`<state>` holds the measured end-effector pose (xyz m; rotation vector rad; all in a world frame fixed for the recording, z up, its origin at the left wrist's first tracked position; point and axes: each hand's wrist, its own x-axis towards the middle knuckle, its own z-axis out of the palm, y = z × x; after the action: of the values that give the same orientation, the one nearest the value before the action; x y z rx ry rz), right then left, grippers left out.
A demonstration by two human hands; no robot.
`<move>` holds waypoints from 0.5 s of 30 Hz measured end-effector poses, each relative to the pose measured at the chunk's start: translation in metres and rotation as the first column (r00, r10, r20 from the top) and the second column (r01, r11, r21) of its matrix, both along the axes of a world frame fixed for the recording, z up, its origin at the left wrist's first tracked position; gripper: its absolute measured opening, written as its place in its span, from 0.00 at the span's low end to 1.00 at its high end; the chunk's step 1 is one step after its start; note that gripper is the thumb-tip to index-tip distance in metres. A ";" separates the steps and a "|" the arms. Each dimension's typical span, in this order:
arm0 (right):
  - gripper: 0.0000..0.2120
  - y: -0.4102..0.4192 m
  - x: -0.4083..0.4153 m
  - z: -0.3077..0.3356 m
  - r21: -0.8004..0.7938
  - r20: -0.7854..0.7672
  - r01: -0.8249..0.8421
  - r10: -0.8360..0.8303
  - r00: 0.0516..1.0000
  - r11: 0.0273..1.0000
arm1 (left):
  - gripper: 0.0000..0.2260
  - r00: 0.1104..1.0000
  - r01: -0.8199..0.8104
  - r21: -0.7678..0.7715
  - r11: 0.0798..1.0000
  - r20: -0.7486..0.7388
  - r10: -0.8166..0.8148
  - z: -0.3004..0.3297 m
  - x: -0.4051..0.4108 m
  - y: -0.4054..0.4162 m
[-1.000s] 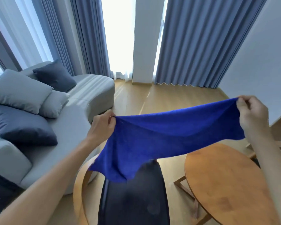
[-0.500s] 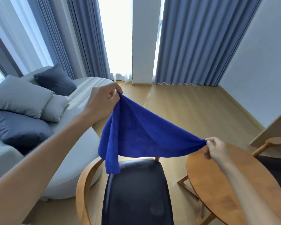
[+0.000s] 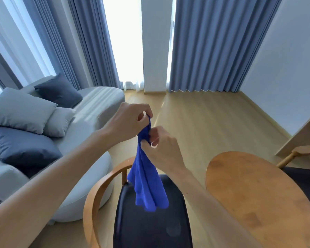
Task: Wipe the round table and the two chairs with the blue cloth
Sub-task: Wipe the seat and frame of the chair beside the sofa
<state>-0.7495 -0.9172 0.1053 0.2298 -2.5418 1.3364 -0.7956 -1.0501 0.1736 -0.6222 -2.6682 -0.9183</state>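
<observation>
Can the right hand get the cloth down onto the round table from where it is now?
Probably yes. The right hand pinches the cloth just left of the table, whose visible top is bare. The left hand also holds the cloth and would have to follow or let go.

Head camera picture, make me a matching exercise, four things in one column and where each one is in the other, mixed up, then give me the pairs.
Things:
1. cloth
2. table
3. sofa
4. near chair

Places:
A. at the left, bearing cushions
B. at the lower right, wooden round top
C. hanging from both hands, the left hand above the right hand
D. at the bottom centre, under the hanging cloth

Pairs: 1-C, 2-B, 3-A, 4-D
</observation>
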 end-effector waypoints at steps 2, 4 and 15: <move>0.09 -0.003 -0.002 0.000 -0.023 0.000 -0.017 0.017 1.000 1.000 | 0.12 1.000 -0.003 -0.003 1.000 0.015 0.003 0.001 0.002 -0.004; 0.09 -0.001 -0.004 -0.003 -0.019 -0.009 -0.033 0.032 0.999 0.999 | 0.12 0.999 -0.002 -0.015 1.000 0.032 0.002 0.002 0.003 -0.009; 0.04 0.002 -0.030 -0.021 0.176 -0.161 0.038 -0.009 0.987 0.984 | 0.11 0.998 -0.001 -0.052 0.999 0.063 0.005 0.005 0.006 -0.012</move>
<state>-0.7797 -0.9149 0.0842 0.3262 -2.5197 1.0361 -0.7899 -1.0621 0.1788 -0.6102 -2.7559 -0.8849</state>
